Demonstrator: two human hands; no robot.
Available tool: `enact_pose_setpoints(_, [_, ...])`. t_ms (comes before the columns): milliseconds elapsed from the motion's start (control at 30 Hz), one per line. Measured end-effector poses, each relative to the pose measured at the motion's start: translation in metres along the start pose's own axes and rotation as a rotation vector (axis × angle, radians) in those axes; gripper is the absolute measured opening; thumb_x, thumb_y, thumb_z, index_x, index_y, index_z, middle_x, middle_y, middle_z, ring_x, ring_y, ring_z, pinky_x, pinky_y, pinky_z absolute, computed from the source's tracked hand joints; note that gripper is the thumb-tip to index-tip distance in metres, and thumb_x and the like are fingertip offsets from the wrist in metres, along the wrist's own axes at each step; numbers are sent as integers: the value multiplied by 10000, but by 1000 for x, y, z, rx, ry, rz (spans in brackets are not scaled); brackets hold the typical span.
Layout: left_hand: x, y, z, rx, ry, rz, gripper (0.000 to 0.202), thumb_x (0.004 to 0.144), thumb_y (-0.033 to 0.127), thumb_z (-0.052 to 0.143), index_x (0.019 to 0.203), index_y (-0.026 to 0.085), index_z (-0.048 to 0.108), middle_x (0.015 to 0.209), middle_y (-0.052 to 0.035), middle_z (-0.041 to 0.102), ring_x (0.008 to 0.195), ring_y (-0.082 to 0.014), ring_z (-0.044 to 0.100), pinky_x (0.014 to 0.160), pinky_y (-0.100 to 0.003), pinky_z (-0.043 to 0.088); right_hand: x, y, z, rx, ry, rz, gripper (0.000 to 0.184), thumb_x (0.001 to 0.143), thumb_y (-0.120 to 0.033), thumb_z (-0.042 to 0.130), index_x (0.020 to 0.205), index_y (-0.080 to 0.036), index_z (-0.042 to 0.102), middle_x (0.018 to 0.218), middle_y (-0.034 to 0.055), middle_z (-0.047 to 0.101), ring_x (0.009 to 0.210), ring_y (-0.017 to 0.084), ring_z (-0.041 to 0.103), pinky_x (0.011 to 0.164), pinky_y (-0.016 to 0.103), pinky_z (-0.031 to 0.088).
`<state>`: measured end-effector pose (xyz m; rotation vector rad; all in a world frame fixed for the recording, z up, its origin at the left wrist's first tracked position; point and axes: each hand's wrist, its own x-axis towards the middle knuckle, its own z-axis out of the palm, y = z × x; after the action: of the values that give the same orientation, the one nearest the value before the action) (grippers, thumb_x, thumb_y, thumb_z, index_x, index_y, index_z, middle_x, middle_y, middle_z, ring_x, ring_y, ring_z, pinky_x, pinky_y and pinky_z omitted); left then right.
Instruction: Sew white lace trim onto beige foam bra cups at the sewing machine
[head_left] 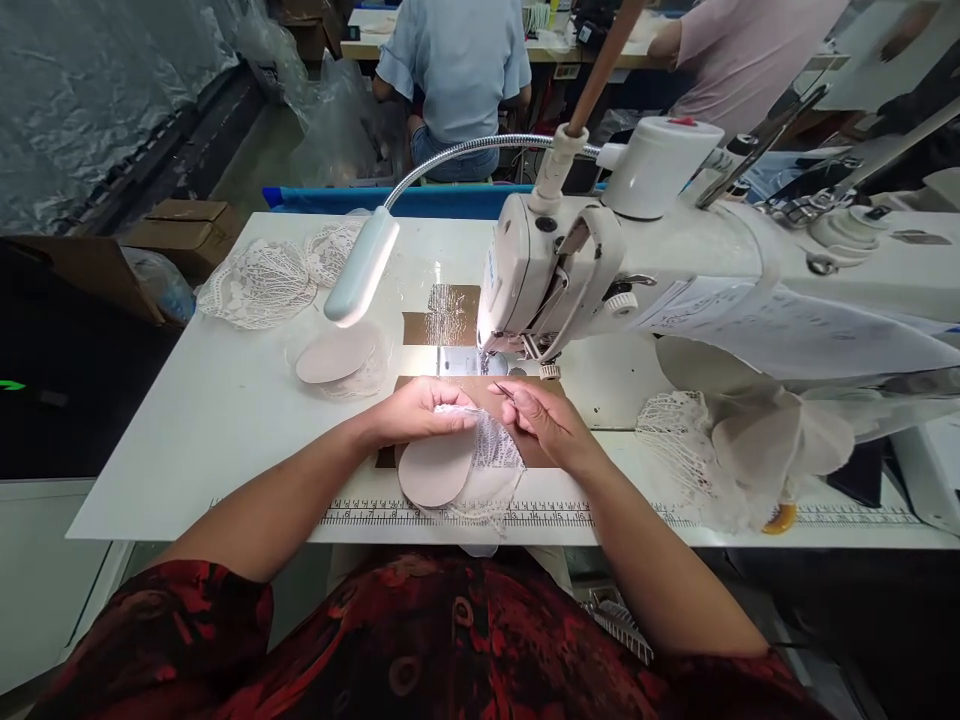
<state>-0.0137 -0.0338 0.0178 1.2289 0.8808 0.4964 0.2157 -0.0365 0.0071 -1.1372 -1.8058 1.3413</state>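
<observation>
My left hand (421, 410) is closed on the top edge of a beige oval pad (435, 472) and the white lace piece (491, 460) lying over it, pressing them to the table just in front of the sewing machine's needle area (525, 348). My right hand (541, 418) pinches a thin metal tool (504, 391), perhaps tweezers, whose tip points at the lace near my left fingers. Both hands rest on the white table (225, 420), close together, a little short of the presser foot.
The white sewing machine (675, 270) fills the right side. Its gooseneck lamp (361, 268) hangs over another pad on lace (336, 358). Lace pieces lie back left (259, 285) and at the right (720, 445). A ruler strip (375, 515) lines the near edge. Other people sit behind.
</observation>
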Motion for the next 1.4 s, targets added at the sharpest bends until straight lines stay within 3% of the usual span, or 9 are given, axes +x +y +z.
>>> enact_pose_setpoints(133, [-1, 0, -1, -69, -13, -31, 290, 769, 377, 712, 913, 125, 703, 762, -38, 653, 638, -109, 555, 574, -207, 450, 0, 1, -3, 14, -43, 39, 390, 851, -473, 549, 1134, -225, 654, 906, 46, 666, 821, 175, 605, 781, 336, 471])
enact_pose_setpoints(233, [-1, 0, -2, -50, -34, -36, 289, 784, 370, 698, 937, 126, 718, 773, -42, 666, 647, -111, 561, 583, -207, 450, 1, 1, 0, 49, -83, 59, 354, 824, -441, 592, 1080, -205, 659, 883, 43, 662, 773, 157, 597, 713, 308, 476])
enact_pose_setpoints(333, [1, 0, -3, -11, -43, -26, 286, 786, 366, 695, 916, 113, 725, 696, -20, 634, 591, -84, 512, 537, -182, 401, 2, 1, 4, 15, -111, 46, 303, 822, -414, 602, 1025, -198, 661, 785, 16, 635, 697, 133, 568, 662, 280, 464])
enact_pose_setpoints(500, [3, 0, -4, -12, -85, -3, 303, 762, 384, 711, 845, 92, 718, 680, -16, 590, 599, -84, 468, 527, -186, 378, 3, -4, 11, 6, -112, -21, 251, 835, -373, 594, 1008, -206, 667, 913, 42, 677, 795, 153, 609, 704, 285, 477])
enact_pose_setpoints(700, [1, 1, -6, 9, -120, -58, 330, 794, 409, 678, 736, 84, 665, 584, 20, 457, 515, -59, 369, 446, -174, 289, 5, -7, 12, -34, -75, -74, 184, 842, -340, 584, 913, -205, 688, 860, 28, 693, 763, 147, 620, 670, 270, 466])
enact_pose_setpoints(933, [2, 0, -6, 43, -137, -16, 337, 795, 401, 678, 697, 81, 643, 568, 31, 397, 513, -56, 325, 438, -182, 254, 7, -9, 13, -67, -119, -81, 196, 839, -337, 591, 950, -202, 680, 831, 21, 684, 728, 138, 597, 648, 269, 450])
enact_pose_setpoints(1200, [-1, 3, -9, -15, -49, -95, 308, 772, 404, 702, 729, 106, 637, 577, 10, 530, 487, -73, 465, 429, -173, 378, 12, -2, 10, 79, 29, -13, 215, 839, -381, 582, 898, -184, 642, 784, 13, 637, 690, 120, 564, 636, 268, 439])
enact_pose_setpoints(1300, [-1, 2, -11, -37, -9, -103, 291, 764, 388, 715, 836, 109, 677, 642, -12, 594, 541, -98, 536, 484, -196, 448, 10, 2, 5, 134, 24, 81, 268, 852, -434, 560, 948, -193, 624, 691, -22, 574, 597, 90, 498, 578, 247, 404])
enact_pose_setpoints(1400, [-1, 0, -11, -61, 4, -105, 288, 764, 371, 722, 893, 116, 689, 683, -27, 631, 571, -110, 573, 509, -210, 478, 8, 1, 4, 234, -7, 124, 306, 828, -457, 590, 996, -202, 610, 753, -11, 589, 628, 91, 515, 604, 250, 427])
